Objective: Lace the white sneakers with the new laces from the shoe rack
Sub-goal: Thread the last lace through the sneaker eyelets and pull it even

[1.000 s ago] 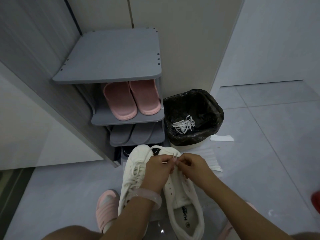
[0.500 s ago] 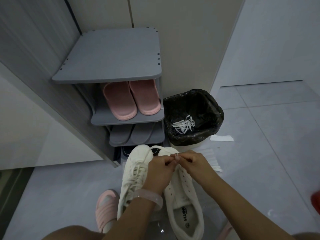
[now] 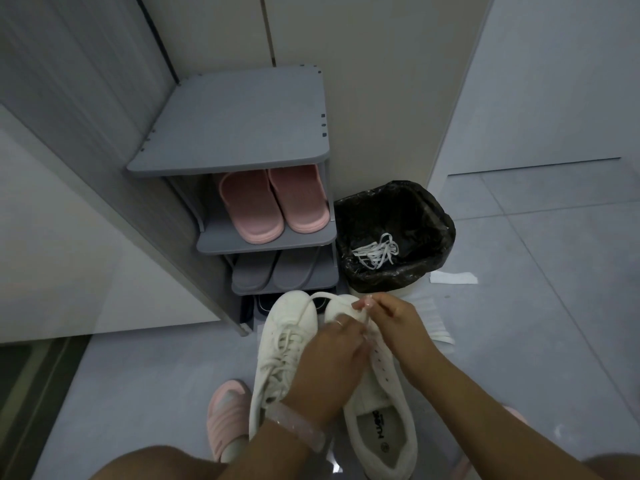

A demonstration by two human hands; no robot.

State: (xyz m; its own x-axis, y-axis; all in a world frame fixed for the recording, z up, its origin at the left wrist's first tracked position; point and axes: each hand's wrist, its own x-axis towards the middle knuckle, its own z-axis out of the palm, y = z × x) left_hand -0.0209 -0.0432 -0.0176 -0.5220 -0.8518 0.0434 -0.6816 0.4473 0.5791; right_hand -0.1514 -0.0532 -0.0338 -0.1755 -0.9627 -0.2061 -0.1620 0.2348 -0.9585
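1. Two white sneakers are set side by side on the floor at lower centre: the left sneaker [image 3: 280, 355] is laced, the right sneaker [image 3: 377, 403] is open.
2. A white lace [image 3: 360, 315] is pinched near the toe of the right sneaker by the right hand [image 3: 391, 320].
3. The left hand [image 3: 329, 362] is curled over the right sneaker's eyelets; whether the lace is gripped cannot be told.
4. The shoe rack [image 3: 235, 133] stands at upper centre, beside a bin [image 3: 433, 216] holding old laces [image 3: 375, 252].

The right hand [image 3: 393, 318] now sits farther forward over the toe of the right sneaker [image 3: 375, 393], pinching the lace [image 3: 360, 311] there, while the left hand [image 3: 329, 362] has dropped back lower over the eyelets, so the fingertips no longer meet.
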